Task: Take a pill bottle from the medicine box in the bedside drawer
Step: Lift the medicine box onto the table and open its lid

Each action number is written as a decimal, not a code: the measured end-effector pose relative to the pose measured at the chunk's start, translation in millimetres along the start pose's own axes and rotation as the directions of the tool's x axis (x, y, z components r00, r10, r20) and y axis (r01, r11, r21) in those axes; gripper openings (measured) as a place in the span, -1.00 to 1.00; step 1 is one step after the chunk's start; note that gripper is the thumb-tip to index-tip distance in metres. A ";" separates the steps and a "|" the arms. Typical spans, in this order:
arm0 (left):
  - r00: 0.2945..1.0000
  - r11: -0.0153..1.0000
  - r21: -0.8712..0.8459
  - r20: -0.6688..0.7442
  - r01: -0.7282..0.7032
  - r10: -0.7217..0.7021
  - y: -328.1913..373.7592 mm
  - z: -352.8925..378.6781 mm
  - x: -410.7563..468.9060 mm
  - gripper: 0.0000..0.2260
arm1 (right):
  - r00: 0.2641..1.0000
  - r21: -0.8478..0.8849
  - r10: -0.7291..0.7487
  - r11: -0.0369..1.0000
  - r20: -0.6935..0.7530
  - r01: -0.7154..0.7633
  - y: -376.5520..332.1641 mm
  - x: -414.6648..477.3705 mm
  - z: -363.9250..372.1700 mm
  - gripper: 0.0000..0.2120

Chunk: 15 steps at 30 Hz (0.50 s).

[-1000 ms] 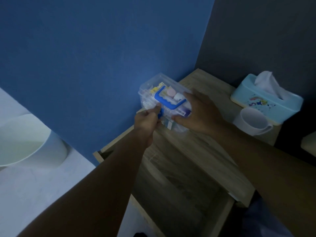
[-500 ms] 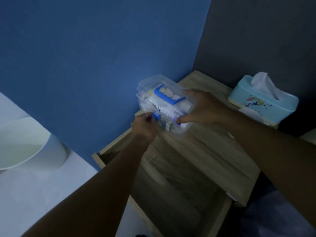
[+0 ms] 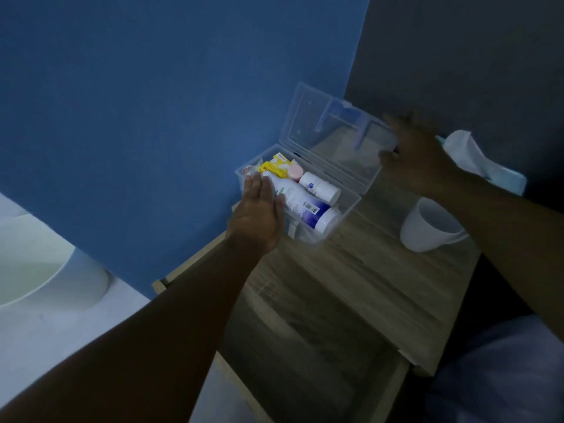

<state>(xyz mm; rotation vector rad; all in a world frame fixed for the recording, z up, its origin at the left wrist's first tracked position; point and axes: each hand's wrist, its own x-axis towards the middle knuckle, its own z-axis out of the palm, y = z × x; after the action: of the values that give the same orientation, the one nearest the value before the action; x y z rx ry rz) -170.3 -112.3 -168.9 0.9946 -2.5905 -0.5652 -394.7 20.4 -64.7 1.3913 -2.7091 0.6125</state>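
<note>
The medicine box, a clear plastic case, stood on the wooden top of the bedside table with its lid swung up and back. The right hand was at the lid's free edge, fingers spread over the clear plastic beside the blue handle; motion blur made it impossible to tell whether the fingers actually pinched the lid or only pressed against it. The left hand lay flat and wide, fingers straight and together, against the near-left side of the box, gripping nothing, its fingertips reaching over the rim. Just to the right of those fingertips, inside the box, lay a long white bottle with a purple label and a barcode, on its side. Beyond it lay a smaller white pill bottle, also on its side. Further back from the left hand sat a yellow packet and a pink round lid. Below the left forearm the drawer stood pulled open. Under the right forearm a white mug stood on the table, apart from the box, and just behind the right hand was a tissue box with a tissue sticking up.
</note>
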 end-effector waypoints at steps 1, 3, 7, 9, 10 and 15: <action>1.000 1.000 0.019 -0.012 0.008 -0.008 0.2 1.3 0.2 -0.51 | 0.998 0.003 0.065 0.998 0.028 -0.065 3.0 -3.6 7.2 -0.33; 1.000 0.998 0.067 -0.014 0.017 -0.016 -1.2 3.3 0.2 -0.50 | 0.984 -0.003 0.170 0.985 0.056 -0.170 6.8 -11.6 23.2 -0.14; 1.000 0.988 0.152 -0.001 0.015 -0.015 -3.6 5.5 0.5 -0.49 | 0.953 0.010 0.255 0.965 0.163 -0.261 6.9 -18.3 48.1 -0.11; 1.000 0.985 0.174 0.012 0.012 -0.014 -3.6 6.0 0.8 -0.47 | 0.935 -0.002 0.274 0.960 0.225 -0.281 2.1 -17.0 50.9 -0.14; 1.000 0.982 0.190 0.022 0.008 -0.013 -3.9 6.6 0.9 -0.47 | 0.924 -0.008 0.293 0.954 0.246 -0.300 -1.5 -15.4 51.1 -0.17; 0.998 0.979 0.206 0.055 0.000 -0.012 -6.4 9.2 3.7 -0.44 | 0.971 0.035 0.239 0.970 0.002 -0.239 -28.1 -3.1 52.7 -0.40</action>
<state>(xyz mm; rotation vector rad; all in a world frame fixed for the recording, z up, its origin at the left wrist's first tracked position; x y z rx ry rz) -173.2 -116.9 -179.4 1.0638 -2.7398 -0.3343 -363.0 -10.7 -104.6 1.0757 -2.9017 0.6772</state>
